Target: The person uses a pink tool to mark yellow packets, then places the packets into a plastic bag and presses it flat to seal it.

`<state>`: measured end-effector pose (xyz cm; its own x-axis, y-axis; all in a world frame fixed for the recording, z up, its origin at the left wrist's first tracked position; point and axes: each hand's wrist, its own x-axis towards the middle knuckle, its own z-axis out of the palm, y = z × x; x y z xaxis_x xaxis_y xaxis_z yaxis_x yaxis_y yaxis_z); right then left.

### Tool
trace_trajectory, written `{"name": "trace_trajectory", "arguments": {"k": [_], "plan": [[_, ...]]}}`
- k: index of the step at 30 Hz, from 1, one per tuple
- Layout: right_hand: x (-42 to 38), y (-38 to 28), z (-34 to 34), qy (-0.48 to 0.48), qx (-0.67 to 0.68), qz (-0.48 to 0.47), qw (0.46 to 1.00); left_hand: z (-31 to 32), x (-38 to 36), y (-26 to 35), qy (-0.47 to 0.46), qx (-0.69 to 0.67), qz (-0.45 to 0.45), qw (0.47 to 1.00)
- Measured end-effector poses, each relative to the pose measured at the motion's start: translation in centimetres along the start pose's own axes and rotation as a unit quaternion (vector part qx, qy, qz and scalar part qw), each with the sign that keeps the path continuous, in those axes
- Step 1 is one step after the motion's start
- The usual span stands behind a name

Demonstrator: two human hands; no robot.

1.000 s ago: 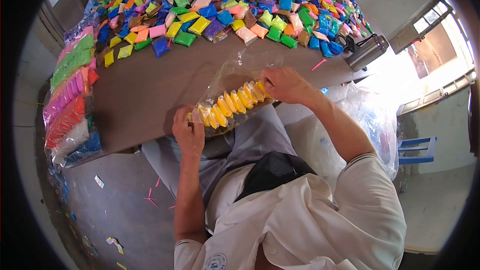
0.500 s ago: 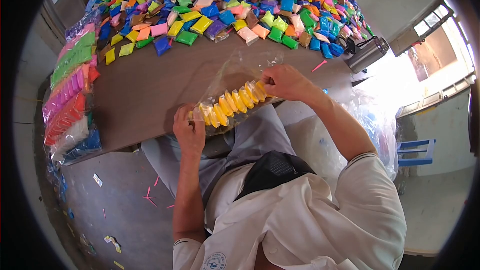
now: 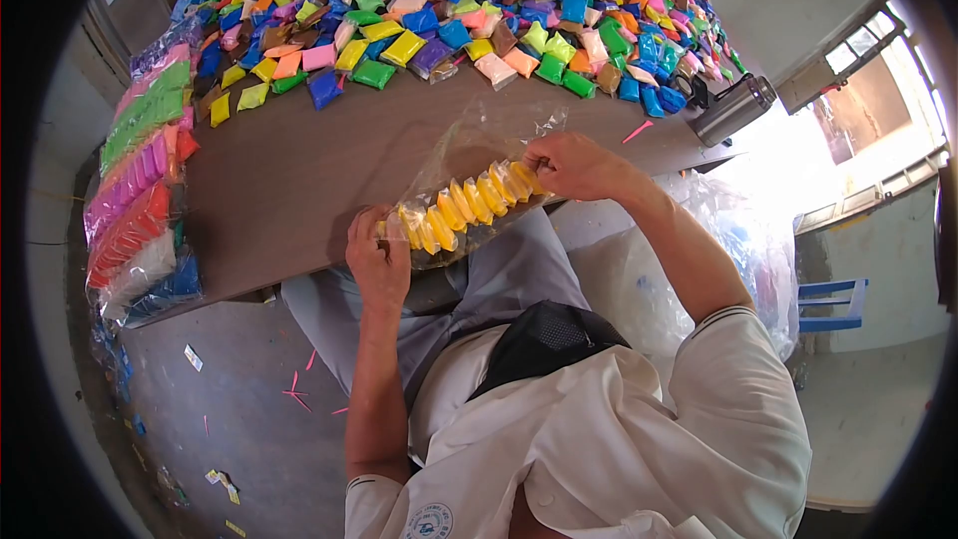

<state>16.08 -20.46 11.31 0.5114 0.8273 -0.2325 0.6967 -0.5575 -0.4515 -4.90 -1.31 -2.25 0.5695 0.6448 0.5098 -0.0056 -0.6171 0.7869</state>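
Note:
A row of yellow packets [image 3: 466, 205] lies side by side in a clear plastic bag [image 3: 459, 145], at the table's front edge above my lap. My left hand [image 3: 379, 250] is closed on the bag's left end, beside the leftmost packet. At the other end, my right hand [image 3: 569, 166] pinches the bag by the rightmost packets. The bag's loose, wrinkled film spreads over the tabletop behind the row. My fingertips are partly hidden by the plastic.
Many small colored packets [image 3: 399, 48] are heaped across the back of the brown table [image 3: 269, 180]. Filled bags of packets [image 3: 140, 180] are stacked along the left edge. A steel flask [image 3: 733, 110] and a pink plastic stick [image 3: 638, 131] lie at right. A blue stool [image 3: 833, 304] stands beyond.
Almost nothing differs. Both hands keep their hold on the bag at its two ends, and the yellow row stays in place.

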Motion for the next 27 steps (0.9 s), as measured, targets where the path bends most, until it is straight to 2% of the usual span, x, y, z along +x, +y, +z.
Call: {"name": "trace_trajectory", "arguments": {"k": [1,4,7,10,13,16,19,25,27], "plan": [[-0.1,-0.1,-0.1,-0.004,0.003,0.007,1.000,-0.1,0.0,0.1,0.000,-0.001,0.000,1.000],[0.0,1.2,0.4,0.059,0.008,-0.071,0.996,-0.1,0.0,0.3,-0.002,-0.005,-0.007,1.000],[-1.4,2.2,-1.3,0.102,0.047,-0.049,0.992,-0.1,0.0,0.3,-0.005,-0.008,-0.007,1.000],[-5.1,3.3,-3.0,0.134,0.156,0.074,0.976,-0.1,0.1,0.3,-0.004,-0.015,-0.008,1.000],[-7.8,5.3,-2.9,0.188,0.101,0.178,0.961,0.0,0.0,0.2,-0.002,-0.020,-0.008,1.000],[-9.3,7.8,-1.8,0.311,-0.001,0.147,0.939,0.0,0.2,0.3,-0.012,-0.026,-0.016,0.999],[-9.2,7.5,-0.1,0.379,0.096,0.067,0.918,-0.1,0.3,0.5,-0.017,-0.030,-0.024,0.999],[-6.7,2.5,0.4,0.270,0.114,-0.013,0.956,0.0,0.2,0.1,-0.020,-0.014,-0.020,1.000],[-5.2,2.4,1.5,0.295,0.070,-0.061,0.951,-0.1,0.3,0.2,-0.022,-0.017,-0.028,0.999]]}}
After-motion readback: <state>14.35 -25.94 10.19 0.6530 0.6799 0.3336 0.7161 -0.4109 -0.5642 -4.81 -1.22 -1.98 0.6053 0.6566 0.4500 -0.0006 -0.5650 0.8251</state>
